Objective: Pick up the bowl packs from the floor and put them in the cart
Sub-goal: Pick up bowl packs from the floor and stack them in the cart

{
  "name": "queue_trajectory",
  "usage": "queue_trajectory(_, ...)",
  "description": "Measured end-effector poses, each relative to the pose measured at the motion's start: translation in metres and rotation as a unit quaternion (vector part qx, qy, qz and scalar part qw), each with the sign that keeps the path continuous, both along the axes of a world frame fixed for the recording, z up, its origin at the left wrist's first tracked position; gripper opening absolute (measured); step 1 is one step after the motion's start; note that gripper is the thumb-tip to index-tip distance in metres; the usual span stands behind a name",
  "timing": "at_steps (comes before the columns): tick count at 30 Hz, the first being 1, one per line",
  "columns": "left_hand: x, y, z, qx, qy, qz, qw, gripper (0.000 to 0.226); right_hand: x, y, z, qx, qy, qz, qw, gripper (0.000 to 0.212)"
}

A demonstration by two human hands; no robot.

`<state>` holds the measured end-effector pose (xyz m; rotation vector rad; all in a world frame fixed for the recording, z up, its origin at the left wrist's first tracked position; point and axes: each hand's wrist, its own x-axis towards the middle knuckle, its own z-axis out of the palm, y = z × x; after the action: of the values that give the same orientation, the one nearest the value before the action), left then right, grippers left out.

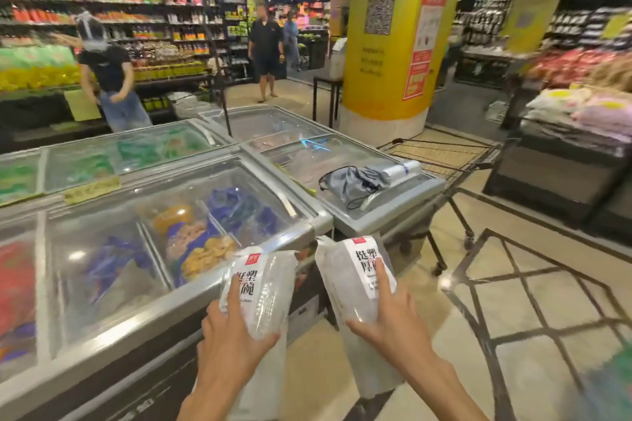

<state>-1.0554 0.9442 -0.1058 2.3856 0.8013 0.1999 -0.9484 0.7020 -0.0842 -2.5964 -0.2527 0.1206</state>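
Supermarket aisle, glossy tiled floor point(533, 301), glass-topped freezers point(143, 236) along the left. Left hand point(232, 335) grips one clear plastic bowl pack point(270, 287); right hand point(393, 321) grips a second bowl pack point(345, 280). Both packs are held off the floor. Wire cart point(455, 157) sits ahead-right past the freezer corner, open floor between.

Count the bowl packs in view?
2. One bowl pack is gripped in the left hand; the other pack is in the right hand. The floor below is out of frame, so more may exist.
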Motion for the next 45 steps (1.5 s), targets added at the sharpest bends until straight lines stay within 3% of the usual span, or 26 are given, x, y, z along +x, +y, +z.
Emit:
queue_trajectory(14, 0.36, -0.293, 0.024, 0.017, -0.046, -0.284, 0.957, 0.123, 0.211, -0.316, 0.018, -0.008, -0.024, -0.273, 0.962, 0.121)
queue_trajectory(28, 0.703, -0.539, 0.019, 0.009, -0.032, -0.406, 0.913, 0.132, 0.458, -0.529, 0.023, -0.063, 0.005, -0.462, 0.885, 0.121)
queue_trajectory(35, 0.861, -0.649, 0.002, 0.02, -0.026, -0.432, 0.901, 0.132, 0.619, -0.635, 0.003, -0.066, 0.001, -0.476, 0.877, 0.121)
queue_trajectory(45, 1.096, -0.805, 0.011, 0.046, -0.008, -0.403, 0.914, 0.13, 0.879, -0.79, 0.008, -0.071, 0.029, -0.451, 0.889, 0.126)
